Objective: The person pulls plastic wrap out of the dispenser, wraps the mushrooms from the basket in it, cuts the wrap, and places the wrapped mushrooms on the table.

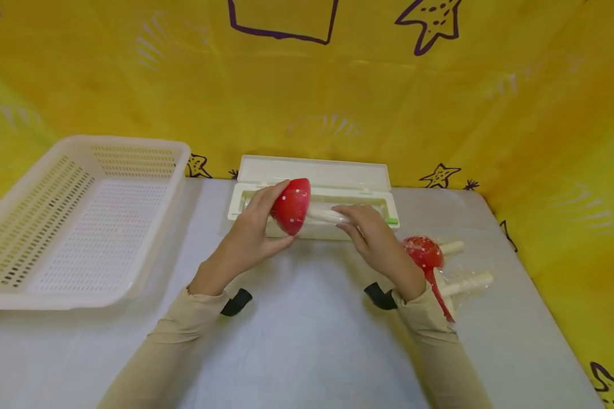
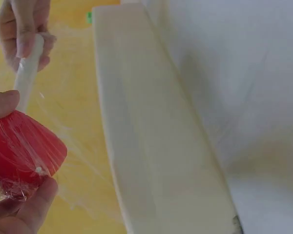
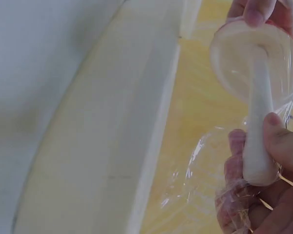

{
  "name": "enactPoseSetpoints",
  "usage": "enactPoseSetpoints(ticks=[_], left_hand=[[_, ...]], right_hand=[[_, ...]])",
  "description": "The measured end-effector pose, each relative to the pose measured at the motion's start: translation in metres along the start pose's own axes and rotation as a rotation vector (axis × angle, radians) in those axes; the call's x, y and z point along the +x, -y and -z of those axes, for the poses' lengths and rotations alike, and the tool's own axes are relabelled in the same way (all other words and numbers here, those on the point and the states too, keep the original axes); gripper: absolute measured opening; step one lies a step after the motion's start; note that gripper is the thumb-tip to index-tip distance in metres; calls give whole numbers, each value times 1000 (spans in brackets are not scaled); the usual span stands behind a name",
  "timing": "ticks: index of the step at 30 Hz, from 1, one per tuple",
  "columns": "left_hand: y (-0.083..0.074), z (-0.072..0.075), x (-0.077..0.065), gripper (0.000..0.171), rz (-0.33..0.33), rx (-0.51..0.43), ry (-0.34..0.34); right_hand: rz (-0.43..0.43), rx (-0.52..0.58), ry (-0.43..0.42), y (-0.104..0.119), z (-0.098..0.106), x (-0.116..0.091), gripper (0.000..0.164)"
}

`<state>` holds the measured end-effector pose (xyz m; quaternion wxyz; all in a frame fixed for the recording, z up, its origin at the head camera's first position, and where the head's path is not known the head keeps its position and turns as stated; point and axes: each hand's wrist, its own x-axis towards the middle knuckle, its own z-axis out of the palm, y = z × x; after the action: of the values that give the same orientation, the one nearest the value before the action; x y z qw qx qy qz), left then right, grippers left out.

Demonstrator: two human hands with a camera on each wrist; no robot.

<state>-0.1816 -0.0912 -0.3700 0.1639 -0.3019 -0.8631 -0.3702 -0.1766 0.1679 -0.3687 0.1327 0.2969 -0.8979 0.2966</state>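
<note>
A toy mushroom [image 1: 295,205] with a white-dotted red cap and a white stem is held level between both hands. My left hand [image 1: 245,236] grips the cap, thumb below and fingers above. My right hand [image 1: 376,238] pinches the stem near its end. Clear cling film [image 2: 34,146] lies wrinkled over the cap and bunches at its top in the left wrist view. More film [image 3: 193,165] hangs beside the stem in the right wrist view. Just behind and below the mushroom stands a white cling film dispenser box [image 1: 314,231], its lid [image 1: 314,170] raised.
Two more red-capped mushrooms, one nearer the box [image 1: 423,251] and one closer to me [image 1: 468,283], lie in clear film on the table [image 1: 307,346] at right. A white plastic basket [image 1: 156,227] stands at left. Yellow patterned cloth [image 1: 307,85] hangs behind.
</note>
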Motion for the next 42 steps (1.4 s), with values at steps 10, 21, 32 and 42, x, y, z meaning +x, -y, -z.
enactPoseSetpoints(ticks=[10, 21, 32, 42], left_hand=[[-4, 17, 22, 91, 76, -103, 8], [-17, 30, 29, 90, 96, -128, -54], [-32, 40, 27, 89, 68, -135, -110], [-51, 53, 23, 88, 14, -100, -138]], right_hand=[[40, 6, -14, -3, 11, 24, 34], [37, 18, -49, 5, 23, 31, 36], [106, 1, -101, 18, 35, 29, 35], [188, 4, -159, 29, 47, 25, 35]])
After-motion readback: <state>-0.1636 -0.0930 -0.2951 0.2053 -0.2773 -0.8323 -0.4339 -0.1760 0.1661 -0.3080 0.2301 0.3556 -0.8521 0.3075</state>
